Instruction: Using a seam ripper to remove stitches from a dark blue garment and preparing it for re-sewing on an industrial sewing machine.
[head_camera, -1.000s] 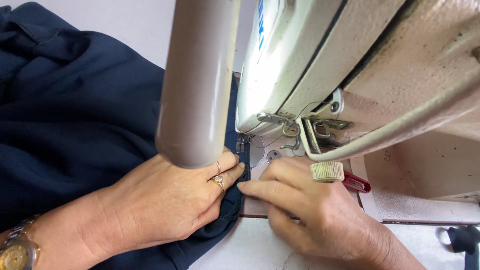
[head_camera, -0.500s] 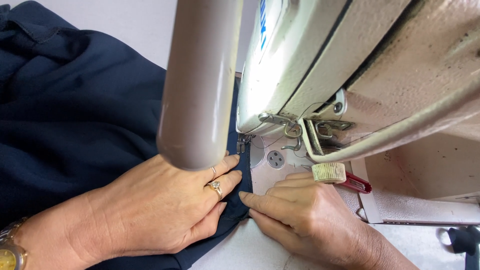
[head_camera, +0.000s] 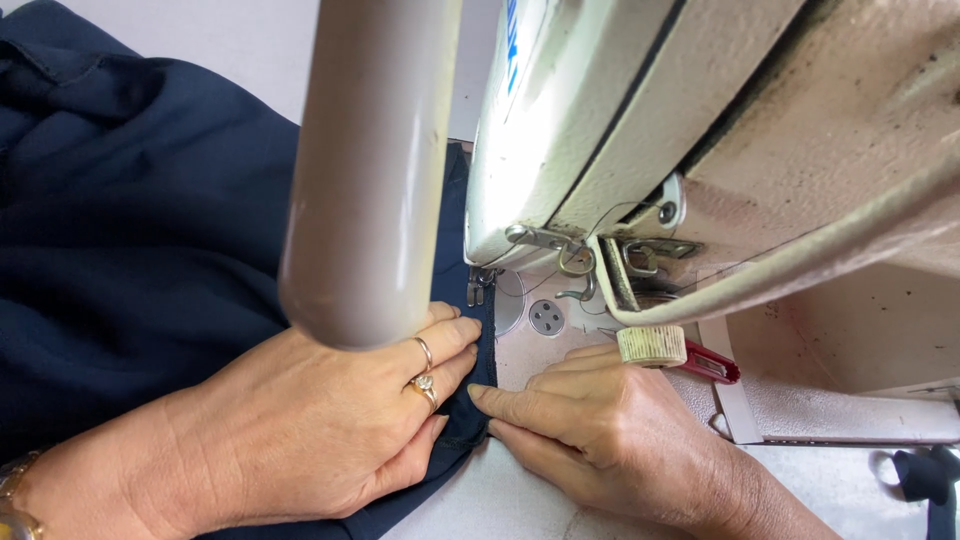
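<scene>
While flat on navy cloth (head_camera: 140, 250), both hands (head_camera: 310, 430) beside presser foot (head_camera: 478, 290).

The navy fabric (head_camera: 130, 250) is seen as matt woven cloth with a fine, even weave. The sewing machine (head_camera: 700, 130) is coated in cream paint, worn and speckled, while its needle plate (head_camera: 545, 320) is made of smooth, dull-shining metal. Two rings (head_camera: 425, 370) of glossy metal are worn.

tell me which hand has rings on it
The left hand, lying flat on the navy fabric, wears two rings on one finger. The right hand, its fingertips at the fabric's edge, shows no rings.
</scene>
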